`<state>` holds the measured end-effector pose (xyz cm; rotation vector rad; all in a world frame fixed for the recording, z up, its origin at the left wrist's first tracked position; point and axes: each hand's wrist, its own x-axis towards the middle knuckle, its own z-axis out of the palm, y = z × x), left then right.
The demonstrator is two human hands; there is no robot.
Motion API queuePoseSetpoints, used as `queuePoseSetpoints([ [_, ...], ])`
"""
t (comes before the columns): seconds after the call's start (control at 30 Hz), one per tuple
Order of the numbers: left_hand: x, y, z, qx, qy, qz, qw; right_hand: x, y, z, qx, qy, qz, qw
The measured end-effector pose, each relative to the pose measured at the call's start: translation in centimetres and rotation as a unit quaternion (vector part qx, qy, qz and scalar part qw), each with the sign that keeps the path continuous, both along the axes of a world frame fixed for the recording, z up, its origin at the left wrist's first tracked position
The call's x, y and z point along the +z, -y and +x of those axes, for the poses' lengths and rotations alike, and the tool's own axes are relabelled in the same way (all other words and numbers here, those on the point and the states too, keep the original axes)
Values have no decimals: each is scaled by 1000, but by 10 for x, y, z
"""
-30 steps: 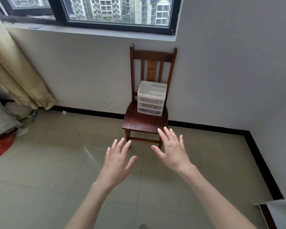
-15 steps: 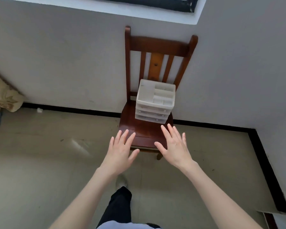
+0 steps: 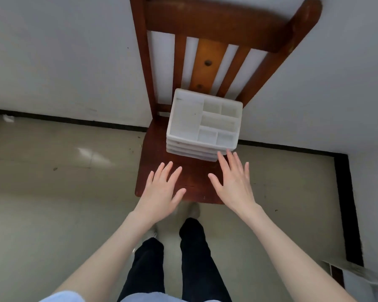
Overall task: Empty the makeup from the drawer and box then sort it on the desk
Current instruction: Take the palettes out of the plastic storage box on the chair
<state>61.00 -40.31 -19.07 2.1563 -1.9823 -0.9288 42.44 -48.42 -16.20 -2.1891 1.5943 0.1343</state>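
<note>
Standing against the far wall, a wooden chair (image 3: 162, 171) carries a white drawer box (image 3: 203, 125) on its seat, apparently at easy reach. Left hand (image 3: 159, 190) and right hand (image 3: 234, 182) hover near it, fingers spread and holding nothing, seemingly poised to grasp its sides. No makeup shows in the top tray.

Both bare forearms reach forward from the bottom of the view, converging toward 12 o'clock. The left hand (image 3: 162, 190) is palm down, fingers straight and spread, thumb angled out toward 2 o'clock, holding nothing. The right hand (image 3: 234, 184) lies at its 3 o'clock, slightly farther forward, fingers straight and fanned, thumb out toward 10 o'clock, likewise unloaded.
</note>
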Motion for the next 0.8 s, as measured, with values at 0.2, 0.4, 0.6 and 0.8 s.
queuePoseSetpoints([
  [0.2, -65, 69, -37, 222, -198, 67, 952, -61, 80, -6, 75, -33, -22, 996],
  [0.4, -123, 134, -57, 638, -557, 128, 516, -106, 124, -19, 134, -25, -41, 990],
  [0.6, -151, 160, -60, 645, -685, 96, 323, -134, 124, -24, 128, 1, -73, 989],
  [0.8, -165, 152, -66, 643, -699, 101, 296, -140, 123, -24, 119, 8, -81, 990],
])
